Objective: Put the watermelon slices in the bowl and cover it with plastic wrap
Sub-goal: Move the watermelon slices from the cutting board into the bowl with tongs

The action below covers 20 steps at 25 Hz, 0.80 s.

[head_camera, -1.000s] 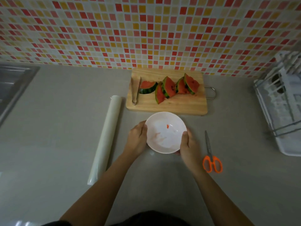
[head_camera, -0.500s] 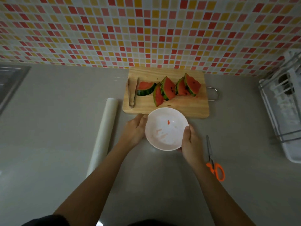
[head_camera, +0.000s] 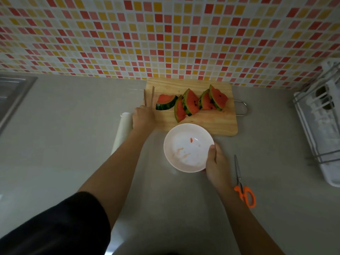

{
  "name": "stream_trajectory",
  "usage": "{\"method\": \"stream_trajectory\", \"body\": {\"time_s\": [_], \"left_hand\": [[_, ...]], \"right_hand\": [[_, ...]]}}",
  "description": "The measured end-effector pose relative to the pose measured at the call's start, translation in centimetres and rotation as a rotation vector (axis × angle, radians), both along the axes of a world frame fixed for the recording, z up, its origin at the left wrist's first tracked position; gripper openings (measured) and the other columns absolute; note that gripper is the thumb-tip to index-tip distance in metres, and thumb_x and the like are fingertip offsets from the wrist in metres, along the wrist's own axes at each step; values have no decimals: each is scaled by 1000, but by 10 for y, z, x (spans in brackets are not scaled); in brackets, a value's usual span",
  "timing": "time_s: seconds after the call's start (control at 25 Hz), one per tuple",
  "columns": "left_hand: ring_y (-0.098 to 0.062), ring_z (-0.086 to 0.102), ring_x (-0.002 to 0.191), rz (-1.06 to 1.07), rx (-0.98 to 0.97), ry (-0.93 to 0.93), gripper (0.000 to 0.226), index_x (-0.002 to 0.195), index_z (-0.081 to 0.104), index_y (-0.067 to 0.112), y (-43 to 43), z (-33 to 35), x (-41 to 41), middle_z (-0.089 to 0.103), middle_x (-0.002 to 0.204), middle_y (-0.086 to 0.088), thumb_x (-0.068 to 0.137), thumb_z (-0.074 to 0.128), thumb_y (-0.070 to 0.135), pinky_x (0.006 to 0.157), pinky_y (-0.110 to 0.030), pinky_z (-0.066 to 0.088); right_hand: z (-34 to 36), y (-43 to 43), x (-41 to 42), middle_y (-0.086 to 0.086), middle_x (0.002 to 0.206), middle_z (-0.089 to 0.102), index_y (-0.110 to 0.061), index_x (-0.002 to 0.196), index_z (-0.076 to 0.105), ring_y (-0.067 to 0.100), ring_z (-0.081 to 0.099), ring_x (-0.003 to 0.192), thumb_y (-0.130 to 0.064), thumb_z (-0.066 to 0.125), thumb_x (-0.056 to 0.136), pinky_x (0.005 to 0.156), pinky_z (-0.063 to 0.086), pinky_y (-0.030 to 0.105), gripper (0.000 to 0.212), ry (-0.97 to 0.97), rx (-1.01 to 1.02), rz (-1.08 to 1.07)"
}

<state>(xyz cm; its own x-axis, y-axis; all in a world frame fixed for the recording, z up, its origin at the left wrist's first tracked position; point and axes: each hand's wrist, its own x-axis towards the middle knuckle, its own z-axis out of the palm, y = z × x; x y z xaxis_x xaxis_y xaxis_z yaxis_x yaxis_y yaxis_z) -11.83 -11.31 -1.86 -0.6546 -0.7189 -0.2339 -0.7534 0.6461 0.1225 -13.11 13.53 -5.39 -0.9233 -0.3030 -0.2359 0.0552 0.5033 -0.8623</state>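
Note:
Several watermelon slices [head_camera: 191, 103] lean on each other on a wooden cutting board [head_camera: 217, 124] against the tiled wall. A white bowl [head_camera: 187, 147], holding only a red scrap and juice smears, stands just in front of the board. My right hand [head_camera: 216, 162] grips the bowl's right rim. My left hand [head_camera: 143, 117] lies on the board's left end, closed over the near end of metal tongs [head_camera: 149, 95] whose two arms stick out beyond the fingers. A roll of plastic wrap [head_camera: 121, 131] lies left of the board, partly hidden by my left forearm.
Orange-handled scissors [head_camera: 242, 188] lie right of the bowl. A white dish rack [head_camera: 320, 126] stands at the right edge. A steel sink [head_camera: 11, 96] sits at the far left. The grey counter [head_camera: 64, 144] runs to the tiled wall.
My left hand left the bowl's rim and moved up to the tongs on the board. The bowl has slid closer to the board, still held by my right hand.

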Motion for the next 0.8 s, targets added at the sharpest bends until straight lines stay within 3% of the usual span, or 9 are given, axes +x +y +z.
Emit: {"method": "stream_trajectory", "body": {"time_s": [0.08,0.16,0.24,0.32,0.44,0.56,0.68,0.8], "left_hand": [[-41,53,110,140,195,237,31,120,47,-10,-5,2,4,53,120,-28,97,38,9,91,-42,43],[-36,59,99,221,462,495,27,116,48,-1,-5,5,11,59,113,-21,98,39,18,88,-43,49],[-23,56,83,171,654,569,20,110,50,12,0,14,18,60,97,-7,98,39,24,78,-36,47],[-12,45,61,110,795,546,27,105,57,12,6,24,15,54,78,0,97,42,33,60,-27,41],[-6,37,44,-39,782,447,39,100,67,8,13,38,-11,52,65,3,93,50,43,39,-15,32],[-14,42,47,-1,696,440,42,90,71,-2,12,50,-49,62,70,-7,88,58,38,45,-20,34],[-19,42,49,-7,653,365,38,75,67,0,13,56,-79,63,75,-12,88,61,35,50,-25,34],[-17,42,48,-74,615,278,33,73,61,5,22,58,-95,58,71,-10,89,59,34,49,-26,34]], "right_hand": [[0,-1,1,-12,98,58,-26,121,53,8,54,88,-35,27,99,64,41,16,35,0,-14,-16],[1,-2,2,-15,95,58,-27,120,54,6,56,86,-34,27,99,63,44,18,35,-2,-33,-27],[2,-2,3,-18,94,58,-29,120,53,5,58,88,-36,28,98,64,52,26,34,-24,-53,-34],[4,-2,3,-16,96,59,-30,119,53,6,59,91,-36,28,98,66,55,30,34,-41,-59,-38],[5,-2,3,-12,97,59,-28,120,53,6,59,89,-36,28,98,61,56,26,34,-32,-39,-32],[6,-2,3,-4,101,61,-26,118,54,17,60,91,-35,28,99,72,57,41,34,-26,-19,-23],[4,-2,3,2,107,63,-23,123,53,18,57,91,-34,28,99,72,49,27,37,12,5,-25],[2,-2,3,-4,101,60,-23,122,55,15,55,89,-34,30,99,74,41,25,35,15,-11,-52]]}}
